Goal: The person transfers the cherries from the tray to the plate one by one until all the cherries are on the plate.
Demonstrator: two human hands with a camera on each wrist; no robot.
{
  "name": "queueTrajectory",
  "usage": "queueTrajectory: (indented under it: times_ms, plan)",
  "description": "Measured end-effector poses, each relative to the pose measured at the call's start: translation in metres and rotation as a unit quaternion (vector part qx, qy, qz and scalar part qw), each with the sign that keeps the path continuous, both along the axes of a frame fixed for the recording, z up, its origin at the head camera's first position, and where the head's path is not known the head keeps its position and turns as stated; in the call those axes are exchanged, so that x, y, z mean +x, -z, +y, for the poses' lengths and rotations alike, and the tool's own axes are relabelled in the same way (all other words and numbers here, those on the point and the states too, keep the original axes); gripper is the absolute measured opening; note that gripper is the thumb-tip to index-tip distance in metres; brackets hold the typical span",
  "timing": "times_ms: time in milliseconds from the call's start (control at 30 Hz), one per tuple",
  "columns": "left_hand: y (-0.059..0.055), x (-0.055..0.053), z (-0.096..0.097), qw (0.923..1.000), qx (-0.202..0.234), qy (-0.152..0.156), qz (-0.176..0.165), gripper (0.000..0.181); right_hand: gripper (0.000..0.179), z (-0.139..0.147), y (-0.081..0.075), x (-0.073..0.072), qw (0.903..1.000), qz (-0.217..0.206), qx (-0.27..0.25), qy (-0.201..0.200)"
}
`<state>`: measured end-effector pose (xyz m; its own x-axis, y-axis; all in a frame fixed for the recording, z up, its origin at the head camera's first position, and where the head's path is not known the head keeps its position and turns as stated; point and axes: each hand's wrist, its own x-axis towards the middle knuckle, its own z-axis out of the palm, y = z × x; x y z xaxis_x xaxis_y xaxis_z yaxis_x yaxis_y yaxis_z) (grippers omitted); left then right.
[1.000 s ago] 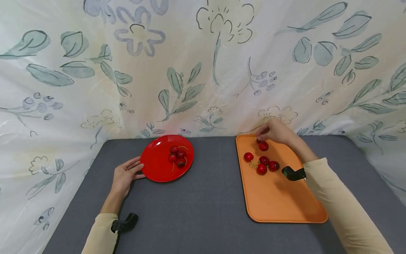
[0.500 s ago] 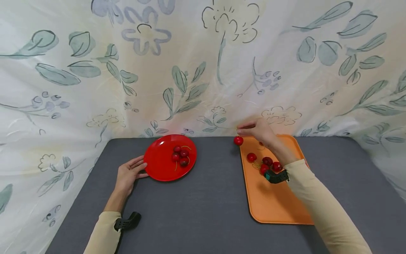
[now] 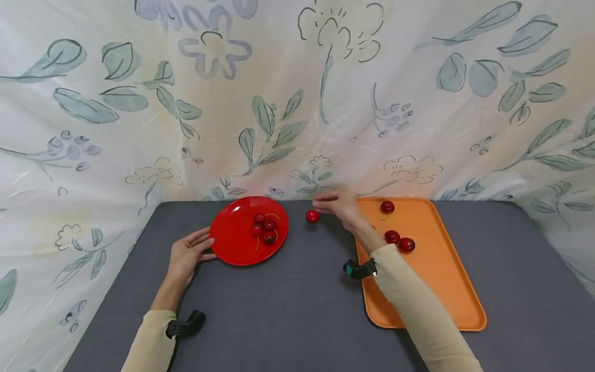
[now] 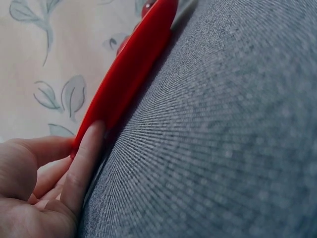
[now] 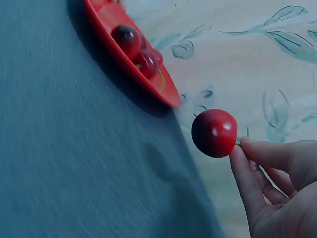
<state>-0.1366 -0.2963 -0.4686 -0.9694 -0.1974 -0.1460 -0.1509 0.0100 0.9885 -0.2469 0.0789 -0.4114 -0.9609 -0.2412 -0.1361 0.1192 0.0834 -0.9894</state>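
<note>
My right hand (image 3: 340,207) pinches a red cherry (image 3: 312,216) by its stem, between thumb and fingertips. The cherry hangs above the grey table, between plate and tray. In the right wrist view this cherry (image 5: 215,133) looks dark on one side, and its stem tip pokes out past the fingers. My left hand (image 3: 187,254) holds the left rim of a red plate (image 3: 232,235); in the left wrist view, digits of the hand (image 4: 49,183) lie on both sides of that rim. Several cherries (image 3: 269,224), some with stems, sit on the plate's right half.
An orange tray (image 3: 441,289) lies at the right, partly under my right forearm. On it are a lone cherry (image 3: 387,207) at the back and a pair of cherries (image 3: 400,241) nearer; the forearm hides part of the tray. A flower-patterned curtain (image 3: 297,129) hangs behind the table.
My right hand has lifted a cherry from the back of the tray and carried it left, off the tray and toward the plate. The left hand stays at the plate's rim.
</note>
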Motion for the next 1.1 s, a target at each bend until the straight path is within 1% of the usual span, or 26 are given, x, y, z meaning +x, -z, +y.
queueTrajectory:
  times_ms: [200, 333, 467, 600, 700, 767, 867, 967, 1100]
  plan:
    - [-0.003, -0.002, 0.002, 0.9999, -0.01, 0.003, -0.004, 0.054, 0.03, -0.025, 0.013, 0.004, 0.9978, -0.039, -0.052, 0.015]
    - [-0.004, 0.001, 0.001, 0.9998, -0.017, -0.002, -0.014, 0.054, 0.029, -0.045, 0.02, 0.009, 0.9954, -0.051, -0.077, 0.023]
    - [-0.004, 0.004, -0.001, 0.9995, -0.023, -0.004, -0.022, 0.054, 0.025, -0.062, 0.024, 0.013, 0.9941, -0.057, -0.083, 0.041]
    - [-0.005, 0.003, -0.001, 0.9995, -0.022, -0.001, -0.021, 0.055, 0.022, -0.073, 0.025, 0.016, 0.994, -0.049, -0.074, 0.064]
    - [-0.005, 0.002, 0.0, 0.9996, -0.017, -0.001, -0.021, 0.056, 0.02, -0.081, 0.025, 0.018, 0.995, -0.028, -0.056, 0.077]
    - [-0.005, 0.002, 0.0, 0.9997, -0.016, -0.002, -0.021, 0.056, 0.018, -0.087, 0.026, 0.021, 0.9957, -0.003, -0.038, 0.085]
    - [-0.005, 0.004, -0.001, 0.9997, -0.016, -0.001, -0.019, 0.056, 0.015, -0.097, 0.026, 0.025, 0.995, 0.035, 0.005, 0.094]
    - [-0.004, 0.004, 0.0, 0.9998, -0.015, 0.002, -0.015, 0.056, 0.011, -0.105, 0.026, 0.028, 0.9919, 0.061, 0.057, 0.096]
    - [-0.004, 0.005, 0.0, 0.9998, -0.015, 0.004, -0.013, 0.056, 0.007, -0.111, 0.026, 0.031, 0.9858, 0.077, 0.111, 0.1]
